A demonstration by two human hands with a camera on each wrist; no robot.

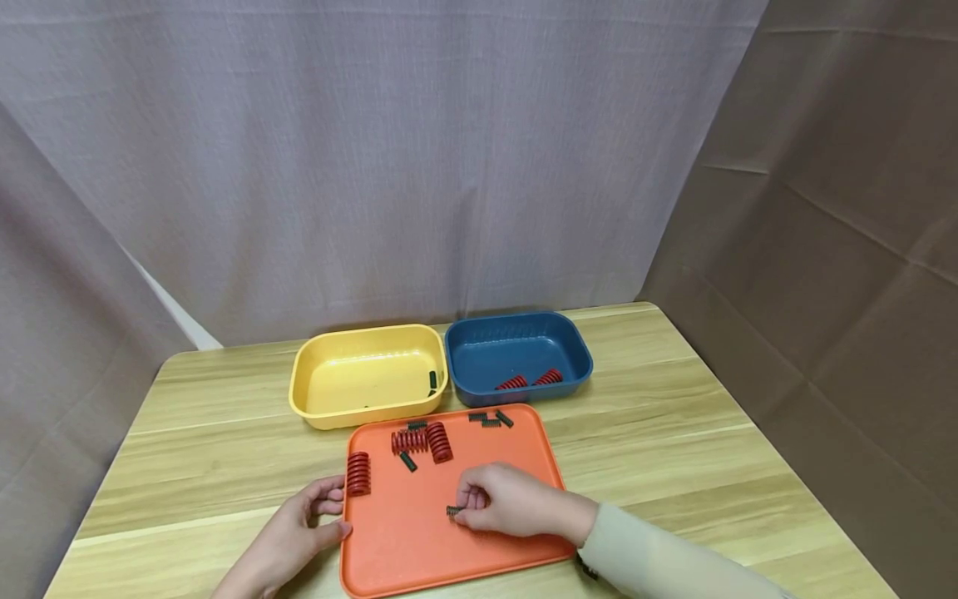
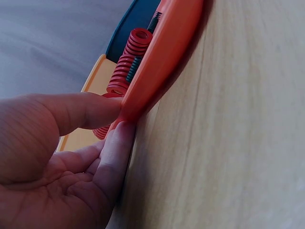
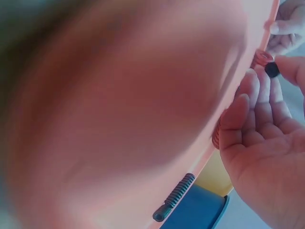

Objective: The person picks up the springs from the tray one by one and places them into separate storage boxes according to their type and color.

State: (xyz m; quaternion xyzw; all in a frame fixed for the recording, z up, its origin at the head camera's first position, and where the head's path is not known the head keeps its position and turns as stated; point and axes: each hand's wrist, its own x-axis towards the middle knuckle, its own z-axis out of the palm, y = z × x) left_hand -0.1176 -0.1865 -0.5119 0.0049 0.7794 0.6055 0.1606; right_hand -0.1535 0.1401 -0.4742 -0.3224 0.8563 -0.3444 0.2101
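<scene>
My right hand (image 1: 512, 502) pinches a small dark green spring (image 1: 452, 511) between thumb and fingertips, low over the middle of the orange tray (image 1: 404, 549). In the right wrist view only the dark end of that spring (image 3: 272, 69) shows. My left hand (image 1: 295, 532) grips the tray's left edge, thumb on the rim and fingers along the side. Close to it lies a thick red spring (image 1: 358, 474). Two more red springs (image 1: 440, 443) lie in the tray's upper left, with small green springs (image 1: 407, 462) beside them. Several green springs (image 1: 491, 423) are along the tray's far edge.
Behind the tray stand a yellow bin (image 1: 340, 412) with a few small green springs (image 1: 432, 379) and a blue bin (image 1: 464, 387) with two red springs (image 1: 549, 377). The bins sit side by side on the wooden table (image 1: 659, 399). Grey curtains (image 1: 419, 166) hang behind.
</scene>
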